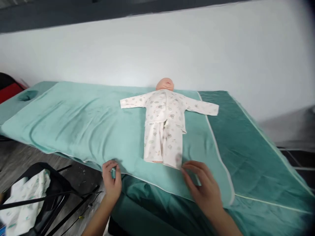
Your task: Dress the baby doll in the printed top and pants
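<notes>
A baby doll (165, 84) lies on its back, its head toward the wall. It wears a white printed long-sleeved top (159, 106) with both sleeves stretched out sideways. Matching white trousers (154, 142) cover its legs down to the hems. My right hand (204, 186) is beside the hem nearest it, fingers curved and thumb apart; whether the fingertips touch the cloth I cannot tell. Over the front edge of the bed, left of the trousers, is my left hand (112, 180), loosely curled with a gap between thumb and fingers and nothing seen in it.
A light green sheet (73, 114) with white edging covers the bed, over a darker green cover (251, 157) at right. The white wall (147, 49) stands behind. At lower left, a black chair (46, 203) holds printed white cloth (29, 200). A red and black object (10, 90) is at far left.
</notes>
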The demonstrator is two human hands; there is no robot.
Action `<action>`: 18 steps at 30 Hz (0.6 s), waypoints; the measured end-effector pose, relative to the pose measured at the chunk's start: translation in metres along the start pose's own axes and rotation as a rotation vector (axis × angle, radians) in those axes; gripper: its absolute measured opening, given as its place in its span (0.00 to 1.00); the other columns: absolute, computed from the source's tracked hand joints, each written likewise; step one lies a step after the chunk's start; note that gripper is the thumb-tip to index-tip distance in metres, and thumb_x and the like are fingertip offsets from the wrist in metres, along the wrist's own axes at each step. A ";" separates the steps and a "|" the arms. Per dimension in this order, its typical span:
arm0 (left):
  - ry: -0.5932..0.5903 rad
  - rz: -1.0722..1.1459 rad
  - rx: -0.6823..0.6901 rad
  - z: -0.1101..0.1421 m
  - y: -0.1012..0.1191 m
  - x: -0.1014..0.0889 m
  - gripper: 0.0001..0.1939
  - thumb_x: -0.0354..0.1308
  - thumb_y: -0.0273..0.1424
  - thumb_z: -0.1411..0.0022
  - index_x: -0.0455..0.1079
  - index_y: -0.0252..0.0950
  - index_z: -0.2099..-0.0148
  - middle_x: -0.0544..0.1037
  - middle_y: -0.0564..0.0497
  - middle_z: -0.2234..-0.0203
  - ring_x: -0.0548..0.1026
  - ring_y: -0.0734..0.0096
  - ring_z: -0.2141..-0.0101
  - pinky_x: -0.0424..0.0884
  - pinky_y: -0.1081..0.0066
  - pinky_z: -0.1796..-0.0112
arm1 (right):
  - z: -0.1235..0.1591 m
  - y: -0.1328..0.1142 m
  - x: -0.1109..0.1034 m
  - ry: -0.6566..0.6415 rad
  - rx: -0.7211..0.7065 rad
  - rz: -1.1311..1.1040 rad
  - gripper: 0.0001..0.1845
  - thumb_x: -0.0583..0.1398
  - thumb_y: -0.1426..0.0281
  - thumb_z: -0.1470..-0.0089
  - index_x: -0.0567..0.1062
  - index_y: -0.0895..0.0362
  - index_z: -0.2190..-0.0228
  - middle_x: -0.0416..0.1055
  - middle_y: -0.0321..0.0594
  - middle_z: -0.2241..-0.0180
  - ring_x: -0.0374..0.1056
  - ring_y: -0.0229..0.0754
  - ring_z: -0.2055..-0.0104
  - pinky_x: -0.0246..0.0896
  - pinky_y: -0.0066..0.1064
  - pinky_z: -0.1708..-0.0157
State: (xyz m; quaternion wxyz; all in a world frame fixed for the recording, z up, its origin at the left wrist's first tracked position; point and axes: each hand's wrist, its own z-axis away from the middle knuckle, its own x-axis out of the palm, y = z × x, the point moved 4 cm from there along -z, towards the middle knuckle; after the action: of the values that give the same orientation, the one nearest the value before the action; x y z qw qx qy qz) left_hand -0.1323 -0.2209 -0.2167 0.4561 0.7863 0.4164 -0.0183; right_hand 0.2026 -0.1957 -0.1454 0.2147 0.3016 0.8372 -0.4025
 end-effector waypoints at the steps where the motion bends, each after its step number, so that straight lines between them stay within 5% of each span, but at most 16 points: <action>1: 0.008 -0.034 -0.007 0.002 -0.020 -0.017 0.10 0.57 0.26 0.38 0.71 0.44 0.56 0.74 0.48 0.60 0.76 0.60 0.57 0.73 0.57 0.54 | -0.002 0.010 -0.002 0.015 0.049 0.004 0.07 0.61 0.67 0.38 0.74 0.48 0.57 0.74 0.43 0.59 0.74 0.50 0.59 0.74 0.47 0.61; 6: 0.215 -0.430 -0.082 -0.001 -0.112 -0.141 0.05 0.56 0.31 0.42 0.69 0.44 0.62 0.74 0.49 0.66 0.75 0.54 0.61 0.73 0.53 0.57 | -0.009 0.065 -0.007 0.111 0.480 0.004 0.14 0.61 0.46 0.50 0.74 0.35 0.62 0.76 0.43 0.64 0.75 0.62 0.64 0.71 0.61 0.62; 9: 0.247 -0.658 -0.198 -0.017 -0.149 -0.205 0.10 0.53 0.31 0.42 0.70 0.41 0.57 0.74 0.44 0.58 0.72 0.48 0.48 0.67 0.46 0.44 | -0.004 0.089 -0.005 0.054 0.669 0.081 0.20 0.58 0.42 0.52 0.74 0.37 0.61 0.76 0.45 0.64 0.75 0.63 0.63 0.70 0.60 0.62; 11: 0.130 -0.885 -0.425 -0.029 -0.175 -0.231 0.17 0.52 0.32 0.40 0.69 0.36 0.49 0.70 0.38 0.45 0.67 0.47 0.41 0.64 0.47 0.40 | -0.001 0.097 -0.003 -0.043 0.686 0.122 0.24 0.58 0.44 0.50 0.74 0.43 0.58 0.76 0.45 0.61 0.75 0.62 0.60 0.71 0.58 0.58; 14: 0.061 -1.119 -0.740 -0.038 -0.208 -0.256 0.29 0.53 0.37 0.40 0.62 0.30 0.39 0.59 0.27 0.35 0.59 0.35 0.35 0.62 0.35 0.43 | 0.000 0.097 -0.002 -0.099 0.670 0.146 0.25 0.57 0.45 0.48 0.74 0.46 0.56 0.76 0.44 0.60 0.75 0.60 0.59 0.71 0.54 0.56; 18: -0.013 -1.175 -1.119 -0.024 -0.252 -0.290 0.28 0.55 0.44 0.44 0.67 0.28 0.49 0.70 0.19 0.46 0.67 0.22 0.42 0.69 0.31 0.61 | -0.002 0.090 -0.007 -0.119 0.676 0.114 0.24 0.58 0.45 0.50 0.73 0.44 0.57 0.77 0.42 0.59 0.75 0.60 0.58 0.70 0.54 0.54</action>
State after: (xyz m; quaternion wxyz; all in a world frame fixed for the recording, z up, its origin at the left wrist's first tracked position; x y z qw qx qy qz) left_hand -0.4995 -0.3288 -0.2607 0.7000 0.0944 0.7062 -0.0485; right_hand 0.2683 -0.1520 -0.1890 0.1733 0.3782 0.6245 -0.6610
